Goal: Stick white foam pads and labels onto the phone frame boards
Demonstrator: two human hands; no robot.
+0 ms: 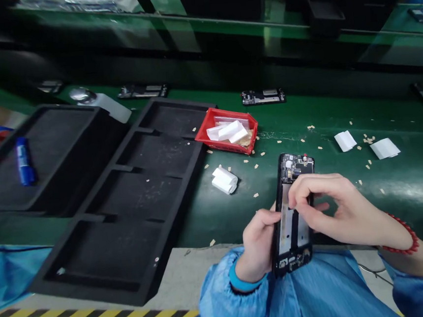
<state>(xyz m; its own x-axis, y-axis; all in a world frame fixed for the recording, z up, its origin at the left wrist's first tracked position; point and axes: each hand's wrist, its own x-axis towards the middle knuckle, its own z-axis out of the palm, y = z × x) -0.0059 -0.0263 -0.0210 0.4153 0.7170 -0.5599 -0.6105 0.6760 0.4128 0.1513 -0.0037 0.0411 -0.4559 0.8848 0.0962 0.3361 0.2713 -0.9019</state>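
Note:
An opened phone body (293,210) with its circuit boards showing is held upright over my lap. My left hand (258,245) grips its lower left edge from below. My right hand (334,207), with a red bead bracelet on the wrist, rests its fingertips on the upper middle of the phone's inside, pinching or pressing something too small to make out. Both arms wear blue sleeves.
A red bin (227,130) with white strips sits on the green belt (402,186). White paper rolls (224,179) and several small tan scraps lie around it. Black foam trays (126,200) are at left, one holding a blue tube (24,160). Other phone boards (263,96) lie farther back.

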